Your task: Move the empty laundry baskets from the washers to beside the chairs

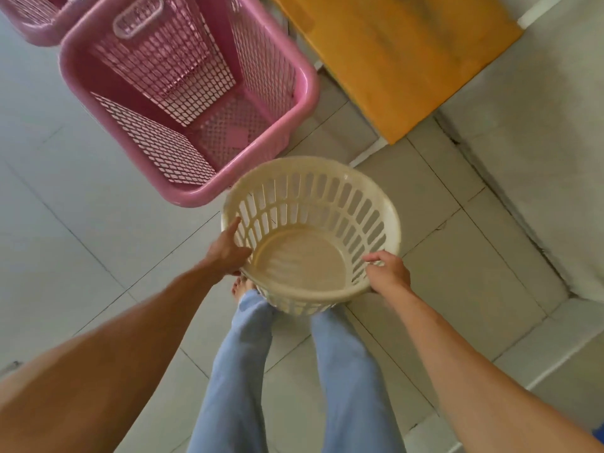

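Grip of left hand (227,251) and right hand (387,273) clamped on cream basket (310,230) rim, beside unlabelled pink basket (183,103).

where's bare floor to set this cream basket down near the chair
Bare tiles lie right of the cream basket, below the wooden seat. More lie left of the pink basket. Between pink basket and seat it's tight.

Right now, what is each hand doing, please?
Left hand: on the cream basket rim, holding it.
Right hand: closed on the same rim.
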